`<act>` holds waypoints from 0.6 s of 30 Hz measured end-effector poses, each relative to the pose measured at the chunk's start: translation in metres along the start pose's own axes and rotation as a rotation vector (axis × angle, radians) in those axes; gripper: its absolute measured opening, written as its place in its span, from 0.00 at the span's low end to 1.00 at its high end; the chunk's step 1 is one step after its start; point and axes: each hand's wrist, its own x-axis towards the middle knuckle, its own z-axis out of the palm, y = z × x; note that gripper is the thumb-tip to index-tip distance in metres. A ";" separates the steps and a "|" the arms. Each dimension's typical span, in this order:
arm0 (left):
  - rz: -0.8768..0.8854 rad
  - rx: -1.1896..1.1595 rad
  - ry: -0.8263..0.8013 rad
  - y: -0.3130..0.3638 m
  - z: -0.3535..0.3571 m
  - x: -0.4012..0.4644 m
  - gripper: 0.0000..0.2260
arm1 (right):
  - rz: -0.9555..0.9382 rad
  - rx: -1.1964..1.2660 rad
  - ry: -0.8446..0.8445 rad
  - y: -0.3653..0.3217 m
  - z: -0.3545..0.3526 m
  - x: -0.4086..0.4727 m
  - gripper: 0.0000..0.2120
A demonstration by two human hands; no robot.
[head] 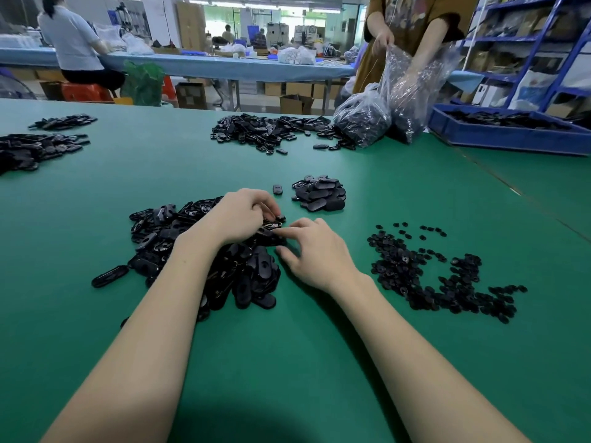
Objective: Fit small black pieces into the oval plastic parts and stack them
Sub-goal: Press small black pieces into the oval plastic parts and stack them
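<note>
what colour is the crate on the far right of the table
Blue; the crate shows in the head view, holding black parts.
</note>
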 end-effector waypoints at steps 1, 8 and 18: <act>-0.003 -0.011 0.004 -0.001 0.000 0.000 0.21 | 0.012 0.012 0.032 0.000 0.001 0.001 0.16; -0.005 -0.035 -0.015 0.001 0.004 -0.001 0.18 | 0.083 0.129 0.169 0.009 0.003 0.001 0.08; 0.079 0.092 -0.108 -0.007 0.004 -0.002 0.06 | 0.195 0.336 0.145 0.020 -0.004 0.004 0.06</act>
